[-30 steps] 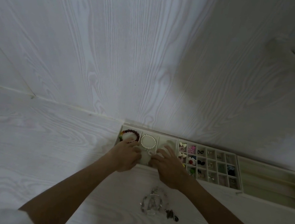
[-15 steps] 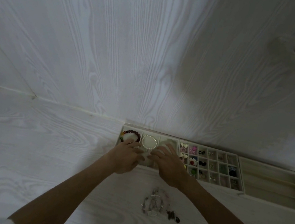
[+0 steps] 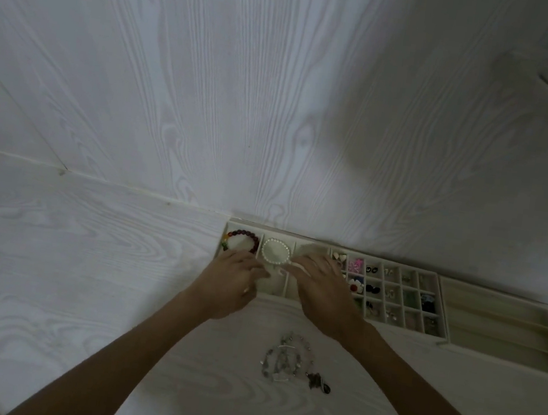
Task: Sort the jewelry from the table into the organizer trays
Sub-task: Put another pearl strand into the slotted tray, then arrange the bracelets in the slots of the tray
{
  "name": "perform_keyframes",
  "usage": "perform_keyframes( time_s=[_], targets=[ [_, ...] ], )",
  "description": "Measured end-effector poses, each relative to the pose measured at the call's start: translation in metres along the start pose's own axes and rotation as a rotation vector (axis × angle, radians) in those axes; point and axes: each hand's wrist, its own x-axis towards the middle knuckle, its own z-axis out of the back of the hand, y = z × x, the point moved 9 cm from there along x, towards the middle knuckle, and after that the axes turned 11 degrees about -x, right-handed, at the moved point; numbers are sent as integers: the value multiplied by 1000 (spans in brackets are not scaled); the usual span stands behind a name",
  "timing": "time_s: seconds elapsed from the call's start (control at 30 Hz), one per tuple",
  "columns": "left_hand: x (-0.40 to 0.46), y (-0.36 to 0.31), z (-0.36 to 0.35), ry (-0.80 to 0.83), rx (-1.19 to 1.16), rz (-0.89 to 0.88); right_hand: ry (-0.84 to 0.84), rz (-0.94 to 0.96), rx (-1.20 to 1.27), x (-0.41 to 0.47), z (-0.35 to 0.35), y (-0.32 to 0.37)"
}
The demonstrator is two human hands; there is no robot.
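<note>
Three cream organizer trays stand in a row against the wall. The left tray (image 3: pixel 221 251) holds a dark red bead bracelet (image 3: pixel 240 237) and a white pearl bracelet (image 3: pixel 277 242) in its rear compartments. My left hand (image 3: pixel 230 284) and my right hand (image 3: pixel 322 291) hover over its front compartments, fingertips nearly meeting. A thin pale bracelet (image 3: pixel 278 271) sits between them; my left fingers curl on it, while my right fingers lie fairly straight beside it. A tangle of grey-green bead jewelry (image 3: pixel 285 360) with a dark piece (image 3: pixel 321 384) lies on the table below my hands.
The middle tray (image 3: pixel 439 326) has many small compartments with earrings and charms. The right tray (image 3: pixel 495 305) has long compartments with nothing visible inside. The white wood-grain wall rises right behind the trays. The round table's edge curves at the left.
Both hands have stayed over the left tray's front compartments, shifting slightly; the fingertips have drawn closer around the pale bracelet. The pile on the table has not moved.
</note>
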Motion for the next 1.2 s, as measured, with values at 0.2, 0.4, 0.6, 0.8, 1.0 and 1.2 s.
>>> perform_keyframes(
  time_s=[0.2, 0.4, 0.6, 0.8, 1.0, 1.2],
  targets=[
    [-42, -10, -33, 102, -385, 448, -5, -327, 236, -85, -1, -15],
    [-49, -36, -84, 265, -364, 531, 215, -442, 341, -115, -29, 0],
    [-50, -45, -92, 290, -282, 522, 275, -451, 326, -111, -39, 19],
    [-57, -43, -84, 293, -454, 548, 306, -454, 406, -114, -38, 18],
    [-44, -47, -51, 271, -702, 537, 272, -542, 870, -113, -18, 17],
    [-6, -50, -6, 225, -886, 405, 175, -630, 1111, -89, 19, -4]
  ],
)
